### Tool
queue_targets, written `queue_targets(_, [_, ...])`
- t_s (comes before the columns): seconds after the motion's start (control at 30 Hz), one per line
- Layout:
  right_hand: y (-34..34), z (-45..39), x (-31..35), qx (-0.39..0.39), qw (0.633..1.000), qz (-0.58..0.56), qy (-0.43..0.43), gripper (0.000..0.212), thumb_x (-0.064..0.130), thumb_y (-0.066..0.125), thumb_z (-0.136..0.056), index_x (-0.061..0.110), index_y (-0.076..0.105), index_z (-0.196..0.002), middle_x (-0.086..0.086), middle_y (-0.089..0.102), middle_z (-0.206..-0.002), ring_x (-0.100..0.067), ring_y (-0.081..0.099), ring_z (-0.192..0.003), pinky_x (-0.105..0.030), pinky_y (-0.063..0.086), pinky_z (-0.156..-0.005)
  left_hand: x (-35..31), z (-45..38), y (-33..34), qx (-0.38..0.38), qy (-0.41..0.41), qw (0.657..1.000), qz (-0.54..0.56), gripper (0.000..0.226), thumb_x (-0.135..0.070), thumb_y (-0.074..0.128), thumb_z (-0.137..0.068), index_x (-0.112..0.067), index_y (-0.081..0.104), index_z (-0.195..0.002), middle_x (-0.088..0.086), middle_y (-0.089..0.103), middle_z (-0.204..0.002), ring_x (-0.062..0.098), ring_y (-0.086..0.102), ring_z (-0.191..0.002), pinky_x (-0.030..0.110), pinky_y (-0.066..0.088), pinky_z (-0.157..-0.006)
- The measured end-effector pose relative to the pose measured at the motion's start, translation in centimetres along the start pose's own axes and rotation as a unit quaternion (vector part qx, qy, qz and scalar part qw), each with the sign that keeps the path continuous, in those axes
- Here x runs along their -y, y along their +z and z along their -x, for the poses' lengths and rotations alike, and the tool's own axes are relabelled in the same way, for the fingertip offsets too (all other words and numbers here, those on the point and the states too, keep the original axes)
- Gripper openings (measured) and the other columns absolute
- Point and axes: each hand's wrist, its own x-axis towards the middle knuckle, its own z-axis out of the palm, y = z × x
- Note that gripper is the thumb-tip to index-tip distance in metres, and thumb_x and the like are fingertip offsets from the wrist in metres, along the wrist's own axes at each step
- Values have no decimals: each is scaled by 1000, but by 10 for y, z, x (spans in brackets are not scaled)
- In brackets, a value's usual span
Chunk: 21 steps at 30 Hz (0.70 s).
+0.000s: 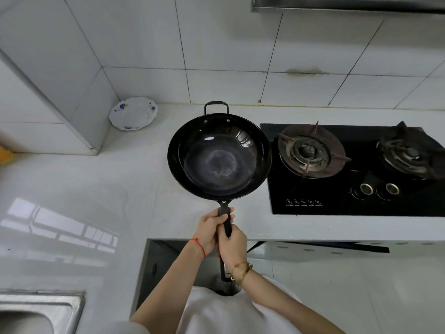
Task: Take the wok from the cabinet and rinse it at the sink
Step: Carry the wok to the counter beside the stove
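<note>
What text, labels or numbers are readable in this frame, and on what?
Nothing legible.
Stove: a row of five small white icons with tiny captions along the front edge, too small and blurred to read.
Wok, plate, two knobs: no print visible.

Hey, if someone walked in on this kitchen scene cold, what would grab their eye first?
The black wok dominates mid-frame, held over the white counter by its long handle, with the left hand and right hand both wrapped around it. Right of it sits a black two-burner gas stove. A flowered white plate rests in the back corner, and the steel sink peeks in at bottom left.
</note>
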Motion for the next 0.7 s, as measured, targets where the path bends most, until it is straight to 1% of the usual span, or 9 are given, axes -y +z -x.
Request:
queue_targets(0.23, [1, -1, -2, 12, 1000, 2, 10, 32, 30, 49, -99, 8, 57, -77, 2, 55, -53, -2, 49, -30, -14, 34, -33, -1, 2, -1, 0, 4, 1000, -15, 29, 5, 46, -94, 3, 65, -115, 12, 65, -90, 21, 61, -91, 39, 45, -103])
queue_targets(0.3, [0, -1, -2, 23, 1000, 9, 5, 30, 29, 48, -99, 8, 57, -81, 4, 55, -54, -3, 49, -32, -11, 33, -33, -1, 4, -1, 0, 10, 1000, -28, 28, 5, 45, -94, 1, 66, -114, 11, 68, -96, 21, 62, -94, 40, 46, -104])
queue_targets(0.37, [-2, -1, -1, 39, 999, 25, -3, 28, 28, 46, -101, 9, 56, -83, 5, 54, -55, -4, 50, -37, -10, 33, -34, -2, 5, -1, 0, 18, 999, -40, 28, 5, 45, -95, -3, 68, -110, 9, 70, -107, 20, 63, -99, 40, 46, -103])
queue_targets(0.47, [-5, -4, -2, 73, 995, 66, -12, 26, 31, 43, -101, 12, 55, -88, 7, 54, -62, -3, 51, -50, -11, 34, -41, -4, 8, 0, -3, 29, 997, -70, 29, 3, 43, -96, -8, 67, -108, 6, 69, -118, 19, 66, -106, 34, 50, -95])
queue_targets(0.53, [-10, -8, -3, 105, 988, 108, -28, 27, 35, 41, -101, 14, 55, -92, 8, 55, -65, -6, 52, -56, -17, 36, -47, -5, 8, 1, -8, 34, 994, -108, 27, 1, 43, -97, -11, 66, -107, 6, 69, -118, 20, 66, -108, 31, 51, -91])
queue_targets(0.6, [-17, -11, -4, 129, 979, 146, -53, 27, 37, 38, -102, 16, 54, -94, 7, 55, -65, -8, 53, -56, -21, 40, -49, -5, 7, 1, -30, 44, 983, -178, 25, -3, 46, -97, -11, 65, -111, 9, 67, -117, 23, 64, -112, 32, 49, -96])
queue_targets(0.67, [-27, -14, -3, 127, 970, 196, -72, 30, 41, 36, -102, 16, 53, -96, 4, 58, -68, -11, 54, -58, -22, 40, -49, -4, 5, 0, -64, 67, 955, -281, 30, -10, 47, -98, -8, 60, -125, 10, 65, -121, 25, 58, -119, 34, 44, -104])
queue_targets(0.7, [-32, -17, -4, 117, 962, 232, -86, 33, 43, 35, -102, 15, 53, -99, 3, 60, -73, -12, 54, -60, -21, 40, -50, -4, 6, -3, -83, 80, 936, -331, 36, -15, 47, -98, -8, 54, -133, 8, 62, -127, 24, 55, -123, 34, 40, -107])
